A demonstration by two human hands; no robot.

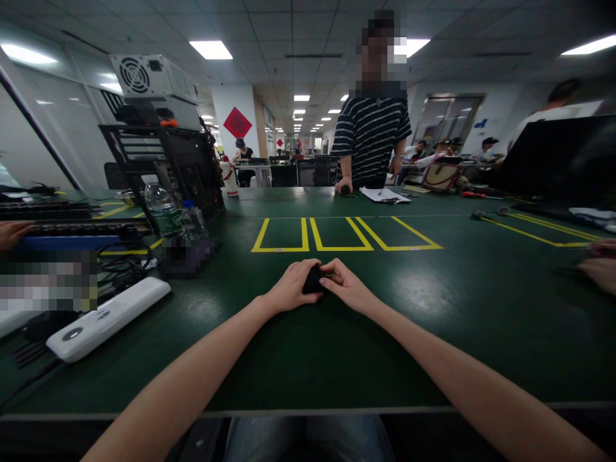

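A small black rounded object (pixel 314 280) is at the middle of the green table (pixel 308 359), partly covered by my fingers, so its exact kind is hidden. My left hand (pixel 293 285) wraps around its left side, thumb at the near edge and fingers over the far edge. On the other side, my right hand (pixel 344 282) has curled fingers and thumb pinched against the object's right edge. Both forearms reach in from the near edge of the table. Just beyond my hands, yellow tape (pixel 341 249) marks several outlined areas on the tabletop.
To the left are a white power strip (pixel 110 317), plastic bottles (pixel 163 208) and an open computer case (pixel 180 167). Across the table stands a person in a striped shirt (pixel 370 138), one hand on a dark object, near a clipboard (pixel 384 195). Other people's hands show at both sides.
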